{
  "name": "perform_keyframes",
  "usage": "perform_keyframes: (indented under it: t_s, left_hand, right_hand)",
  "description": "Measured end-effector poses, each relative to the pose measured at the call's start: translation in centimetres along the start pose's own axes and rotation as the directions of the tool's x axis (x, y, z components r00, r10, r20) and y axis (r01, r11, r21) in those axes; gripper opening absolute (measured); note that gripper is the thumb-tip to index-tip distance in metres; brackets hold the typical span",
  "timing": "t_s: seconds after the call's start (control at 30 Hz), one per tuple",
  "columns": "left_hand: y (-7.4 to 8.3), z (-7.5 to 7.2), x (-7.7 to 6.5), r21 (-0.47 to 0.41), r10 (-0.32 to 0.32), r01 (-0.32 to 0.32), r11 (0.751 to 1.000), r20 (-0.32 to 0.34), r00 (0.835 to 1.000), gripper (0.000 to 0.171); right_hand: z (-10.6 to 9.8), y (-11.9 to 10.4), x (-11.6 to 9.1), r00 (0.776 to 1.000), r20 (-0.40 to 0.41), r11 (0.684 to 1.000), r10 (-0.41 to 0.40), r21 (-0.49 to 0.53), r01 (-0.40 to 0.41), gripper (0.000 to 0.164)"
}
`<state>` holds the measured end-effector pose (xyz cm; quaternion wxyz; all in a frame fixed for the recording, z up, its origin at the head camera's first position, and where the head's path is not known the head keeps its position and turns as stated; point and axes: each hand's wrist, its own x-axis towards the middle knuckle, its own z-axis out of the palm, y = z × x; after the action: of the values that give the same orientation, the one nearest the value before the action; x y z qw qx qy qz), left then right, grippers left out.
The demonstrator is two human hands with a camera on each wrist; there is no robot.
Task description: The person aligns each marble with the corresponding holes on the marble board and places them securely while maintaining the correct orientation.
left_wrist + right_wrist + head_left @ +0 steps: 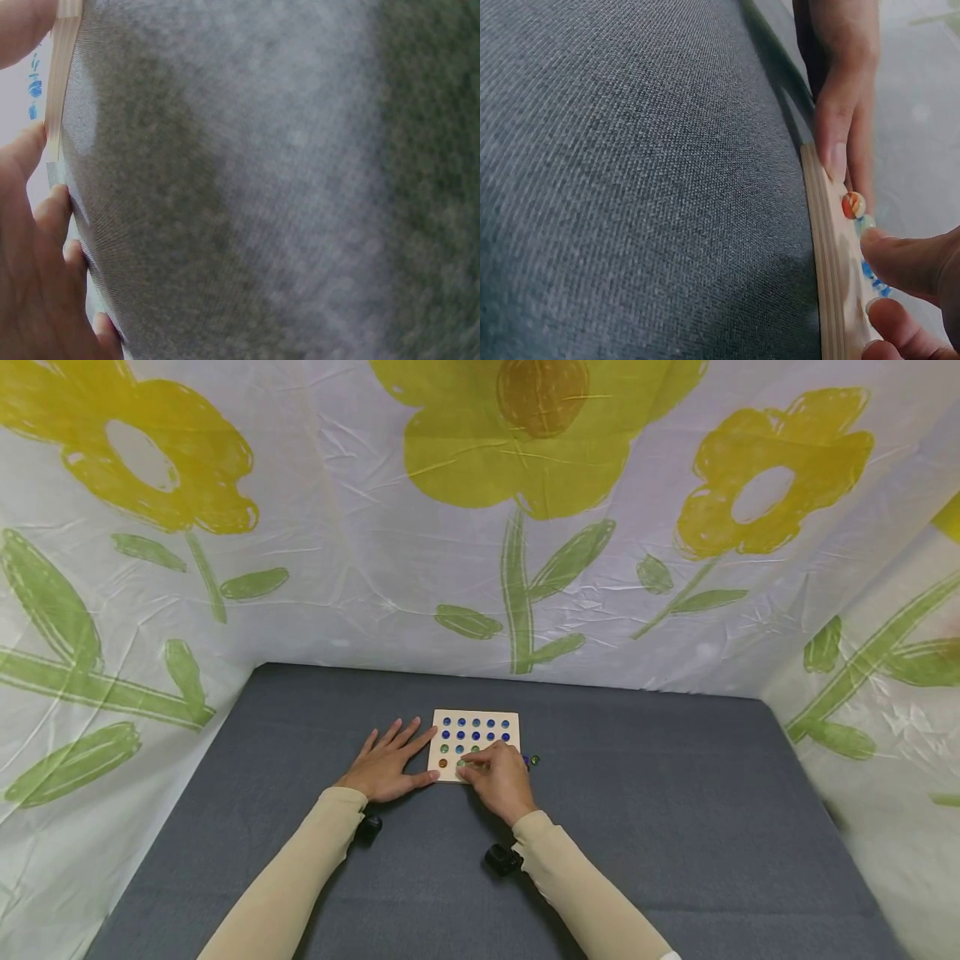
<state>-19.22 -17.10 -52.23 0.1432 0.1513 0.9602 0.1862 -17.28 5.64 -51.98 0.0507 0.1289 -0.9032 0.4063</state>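
Observation:
A pale wooden board (436, 718) with rows of round hollows lies on the table, glass marbles sitting in it. Blue marbles (476, 722) fill the two back rows; green and blue ones show in the third. An orange marble (853, 204) sits at the front left corner. My left hand (384, 770) lies spread, its thumb and index fingertip at the board's left edge. Over the front of the board, my right hand (501, 781) pinches a light green marble (461, 763) beside the orange one. That hand hides the board's front right part.
Just right of the board lie a loose green marble (535, 760) and a dark blue one (527, 762), partly behind the right hand. Dark grey cloth (660, 827) covers the table. A white curtain (360, 610) printed with yellow flowers stands behind it and at the sides.

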Motion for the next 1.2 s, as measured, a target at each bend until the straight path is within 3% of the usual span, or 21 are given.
perform_keyframes:
  t_s: [0.8, 1.2]
  left_hand:
    - [-0.61, 0.68, 0.36, -0.001, 0.001, -0.001, 1.000, -0.012, 1.000, 0.086]
    - [0.10, 0.16, 0.03, 0.004, -0.008, 0.008, 1.000, 0.003, 1.000, 0.084]
  right_hand:
    - [0.81, -0.21, 0.42, 0.999, -0.043, 0.996, 0.015, -0.083, -0.018, 0.012]
    - [0.91, -0.06, 0.24, 0.999, -0.051, 0.996, 0.004, -0.092, -0.009, 0.012]
